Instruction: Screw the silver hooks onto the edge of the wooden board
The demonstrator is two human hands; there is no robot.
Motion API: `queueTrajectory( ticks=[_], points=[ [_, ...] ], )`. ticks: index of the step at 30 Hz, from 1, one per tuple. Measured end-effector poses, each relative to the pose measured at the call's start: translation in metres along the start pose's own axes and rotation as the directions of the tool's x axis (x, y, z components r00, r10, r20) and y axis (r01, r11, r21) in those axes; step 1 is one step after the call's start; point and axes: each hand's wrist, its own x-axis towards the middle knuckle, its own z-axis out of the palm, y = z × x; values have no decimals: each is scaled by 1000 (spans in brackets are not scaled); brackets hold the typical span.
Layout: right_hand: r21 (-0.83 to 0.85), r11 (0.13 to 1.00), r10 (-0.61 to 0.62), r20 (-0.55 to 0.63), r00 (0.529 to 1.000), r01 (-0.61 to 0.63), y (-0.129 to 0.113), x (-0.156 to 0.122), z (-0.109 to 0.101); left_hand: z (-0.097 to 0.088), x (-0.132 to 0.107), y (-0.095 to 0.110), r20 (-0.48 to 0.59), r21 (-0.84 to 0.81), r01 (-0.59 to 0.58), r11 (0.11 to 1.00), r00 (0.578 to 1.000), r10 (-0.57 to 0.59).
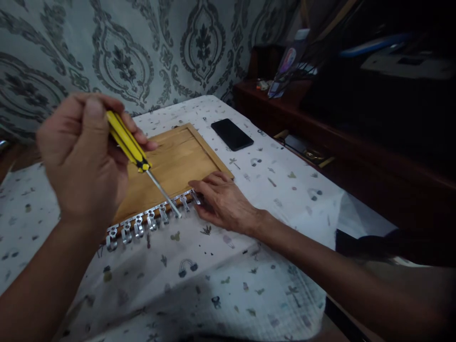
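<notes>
My left hand (pixel 83 156) is closed round the yellow handle of a screwdriver (pixel 137 154), raised above the table; its metal tip reaches the silver hook rail (pixel 149 221). That rail, with several hooks, runs along the near edge of a wooden board (pixel 178 159) lying flat on the table. My right hand (pixel 221 199) rests on the board's near right corner, fingers pressed down against the rail's right end.
A black phone (pixel 231 134) lies on the patterned tablecloth (pixel 221 280) beyond the board. A dark wooden shelf (pixel 342 142) with assorted items stands to the right. Patterned wallpaper (pixel 149 52) backs the table.
</notes>
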Motion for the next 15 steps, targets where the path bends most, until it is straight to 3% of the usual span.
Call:
queueTrajectory(
  ticks=[3,8,15],
  points=[
    [11,1000,10,7,1000,-10,0,0,0,10,11,-16,13,-12,36,999,999,-36],
    [29,999,39,15,999,-40,0,-1,1,23,21,-34,-83,-112,153,982,983,-163],
    [9,1000,15,-26,1000,-15,0,-1,3,41,15,-42,-29,-58,184,981,982,-186]
  ],
)
